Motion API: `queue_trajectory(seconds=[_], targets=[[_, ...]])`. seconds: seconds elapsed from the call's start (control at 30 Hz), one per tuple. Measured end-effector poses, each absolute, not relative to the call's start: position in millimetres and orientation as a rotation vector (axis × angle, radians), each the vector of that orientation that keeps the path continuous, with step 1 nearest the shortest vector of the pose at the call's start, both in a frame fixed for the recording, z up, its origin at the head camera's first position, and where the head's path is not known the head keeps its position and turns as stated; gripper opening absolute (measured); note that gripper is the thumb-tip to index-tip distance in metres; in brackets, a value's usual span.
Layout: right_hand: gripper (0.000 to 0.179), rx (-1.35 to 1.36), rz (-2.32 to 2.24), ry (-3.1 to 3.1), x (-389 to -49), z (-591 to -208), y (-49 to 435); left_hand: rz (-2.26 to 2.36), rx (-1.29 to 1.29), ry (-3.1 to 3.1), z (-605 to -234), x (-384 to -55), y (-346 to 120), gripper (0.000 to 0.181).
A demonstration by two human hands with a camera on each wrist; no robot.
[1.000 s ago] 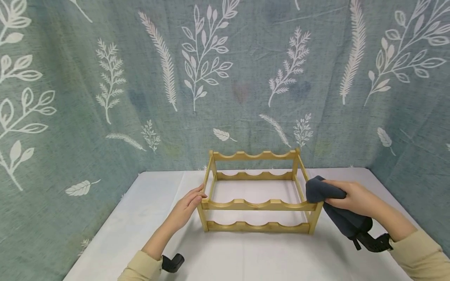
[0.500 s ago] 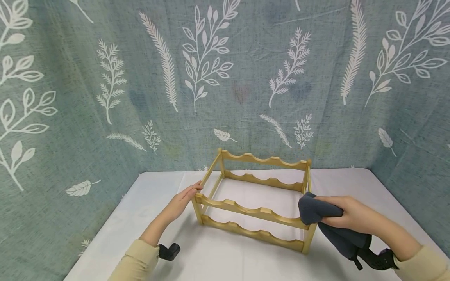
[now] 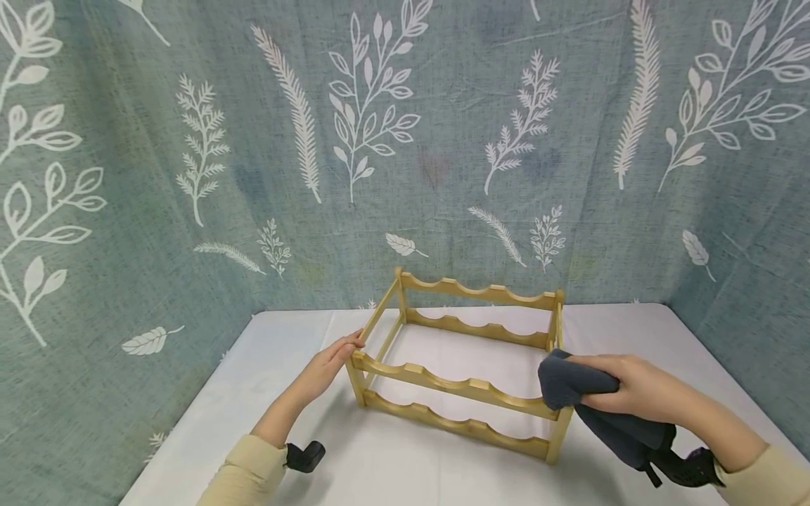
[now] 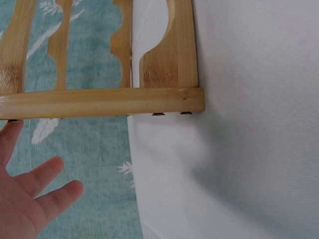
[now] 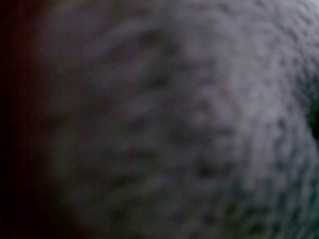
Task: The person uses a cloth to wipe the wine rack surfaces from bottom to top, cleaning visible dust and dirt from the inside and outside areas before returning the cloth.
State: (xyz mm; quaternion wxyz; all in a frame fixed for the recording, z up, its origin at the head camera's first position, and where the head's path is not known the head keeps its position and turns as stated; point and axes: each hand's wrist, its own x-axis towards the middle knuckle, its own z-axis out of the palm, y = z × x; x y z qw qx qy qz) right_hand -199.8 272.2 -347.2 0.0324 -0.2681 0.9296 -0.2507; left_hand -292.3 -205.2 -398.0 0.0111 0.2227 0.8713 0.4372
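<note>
A light wooden rack with scalloped rails [image 3: 474, 392] stands at an angle on the white-covered table, its right end nearer to me. At its upper left front corner rests my left hand [image 3: 325, 372]; the left wrist view shows several fingers [image 4: 50, 174] spread and extended beside the rack's end bar [image 4: 99, 102]. My right hand [image 3: 639, 386] grips a bunched dark grey cloth [image 3: 572, 379], which covers the rack's upper right front corner. More of the cloth hangs below that hand. Blurred fabric of the cloth [image 5: 209, 119] fills the right wrist view.
A teal curtain [image 3: 436, 161] with white leaf prints closes off the back and both sides. The white tabletop [image 3: 405, 471] reaches back to it. Black camera mounts [image 3: 306, 457] sit at both wrists.
The rack has turned, its right end coming toward me and its left end shifting slightly. My right hand has moved down in view with the cloth; my left hand has shifted slightly left.
</note>
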Motion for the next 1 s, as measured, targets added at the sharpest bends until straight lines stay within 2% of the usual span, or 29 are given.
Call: queue_trajectory(seconds=[0.17,0.43,0.83,1.0], targets=[[0.06,-0.807,-0.733,2.837,-201.4,-345.2,277.8,1.353,0.808,2.725,-409.0,-292.4,-210.0,0.029],[0.061,-0.761,-0.669,2.86,-202.4,-344.8,291.3,1.283,1.138,2.866,-419.3,-277.7,-209.0,0.015],[0.064,-0.657,-0.625,2.87,-207.4,-344.2,308.4,1.144,1.58,2.867,-422.5,-256.7,-196.6,0.039],[0.066,-0.7,-0.522,2.851,-211.9,-329.9,308.3,1.212,1.65,2.862,-426.8,-250.5,-193.1,0.038]])
